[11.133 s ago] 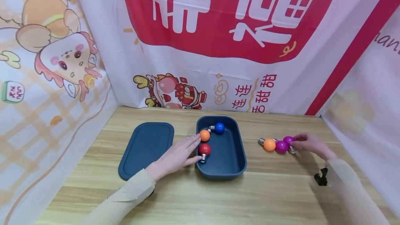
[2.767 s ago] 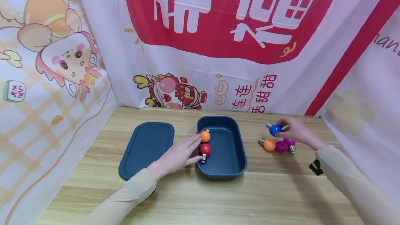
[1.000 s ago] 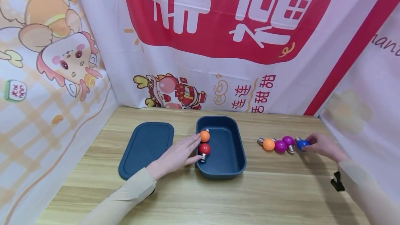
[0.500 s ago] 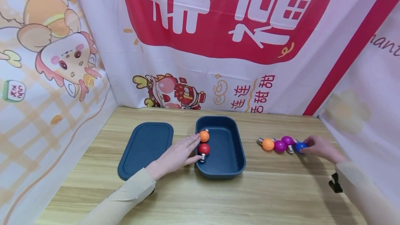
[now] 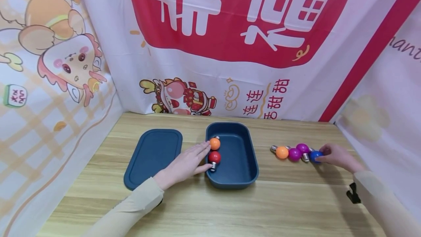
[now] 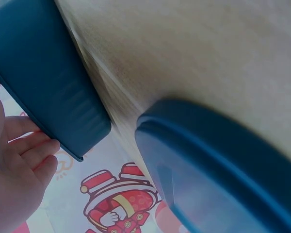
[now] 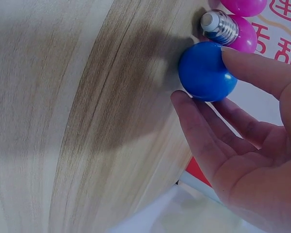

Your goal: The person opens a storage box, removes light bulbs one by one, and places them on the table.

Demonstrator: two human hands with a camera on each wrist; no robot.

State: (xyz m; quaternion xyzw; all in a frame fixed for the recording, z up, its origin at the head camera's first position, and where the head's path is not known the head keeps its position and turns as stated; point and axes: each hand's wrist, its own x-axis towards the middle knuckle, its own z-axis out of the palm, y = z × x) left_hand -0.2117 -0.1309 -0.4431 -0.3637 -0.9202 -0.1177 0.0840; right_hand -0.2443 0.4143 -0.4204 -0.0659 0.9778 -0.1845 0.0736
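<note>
In the head view my left hand rests on the left rim of a dark blue box, fingers extended. Inside, along that wall, lie an orange light bulb and a red light bulb. To the right, my right hand pinches a blue light bulb between thumb and fingers, low at the tabletop. The right wrist view shows the thumb on the blue globe with fingers below it. Beside it sit two purple bulbs and another orange bulb, in a row.
A flat dark blue lid lies on the wooden table left of the box. Printed cloth hangs behind the table and along both sides.
The right hand has taken the blue bulb from the box, carried it right and lowered it at the row's right end, then shifted it slightly left. The left hand has stayed put.
</note>
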